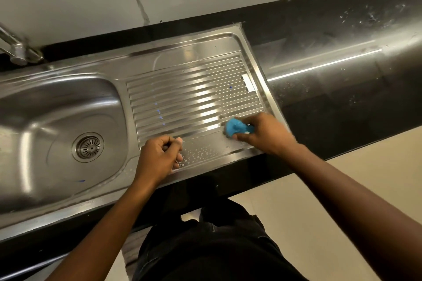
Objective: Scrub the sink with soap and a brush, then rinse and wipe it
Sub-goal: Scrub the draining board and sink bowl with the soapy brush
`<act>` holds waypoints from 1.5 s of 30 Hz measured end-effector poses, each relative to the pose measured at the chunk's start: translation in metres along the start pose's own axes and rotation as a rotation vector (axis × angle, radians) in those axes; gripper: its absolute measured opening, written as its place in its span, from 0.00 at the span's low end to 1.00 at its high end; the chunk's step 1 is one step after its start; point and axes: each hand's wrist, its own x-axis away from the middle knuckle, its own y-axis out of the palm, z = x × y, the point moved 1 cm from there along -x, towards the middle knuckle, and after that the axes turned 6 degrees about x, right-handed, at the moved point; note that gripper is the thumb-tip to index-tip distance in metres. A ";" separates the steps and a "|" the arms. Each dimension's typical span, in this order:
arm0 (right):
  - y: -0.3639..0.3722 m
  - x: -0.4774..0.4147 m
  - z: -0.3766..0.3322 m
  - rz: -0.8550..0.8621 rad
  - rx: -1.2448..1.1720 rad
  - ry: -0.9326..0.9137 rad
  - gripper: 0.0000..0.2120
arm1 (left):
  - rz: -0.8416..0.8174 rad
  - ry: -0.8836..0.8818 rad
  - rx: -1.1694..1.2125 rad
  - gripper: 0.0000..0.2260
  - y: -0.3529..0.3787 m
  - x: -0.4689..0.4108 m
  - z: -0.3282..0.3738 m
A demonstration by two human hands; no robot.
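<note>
Head cam: right hand (265,134) grips a blue scrubber (237,129) down on the sink's drainboard (194,89), near its right corner. Left hand (159,155) is curled, can't tell if it's holding anything, resting by soapy droplets (198,153). Looks like mid-scrub; the basin (57,125) left of both hands has barely any suds, so rinse and wipe remain. Tap (18,50) sits far left, nothing blocking.

view: single head cam, wide-angle
facing: steeply down over the counter's front edge onto the sink (68,107) and drainboard (194,89)
range: close, arm's length
overlap: none, single view
</note>
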 end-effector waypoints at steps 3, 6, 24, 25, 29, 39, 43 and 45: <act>0.012 0.015 0.000 -0.054 0.036 -0.067 0.28 | 0.006 0.005 0.005 0.13 0.004 -0.002 0.002; -0.001 0.023 0.022 -0.053 0.049 -0.017 0.28 | 0.002 -0.001 0.006 0.13 0.010 -0.004 0.004; -0.014 -0.004 0.031 0.071 0.026 0.033 0.29 | -0.001 -0.014 0.023 0.13 0.018 -0.007 0.003; -0.020 -0.002 0.036 0.052 0.045 0.041 0.30 | 0.000 -0.011 0.020 0.13 0.017 -0.008 0.003; -0.045 -0.006 0.055 0.134 0.084 0.142 0.32 | 0.012 -0.005 0.017 0.13 0.015 -0.009 0.002; 0.004 -0.021 -0.007 0.116 -0.003 -0.037 0.28 | -0.001 -0.019 0.009 0.13 0.017 -0.009 0.001; -0.017 -0.015 0.017 0.055 0.076 -0.003 0.29 | 0.015 -0.009 0.016 0.13 0.011 -0.009 0.002; -0.035 -0.017 0.032 0.076 0.102 0.053 0.29 | 0.031 -0.017 0.031 0.13 0.008 -0.009 0.001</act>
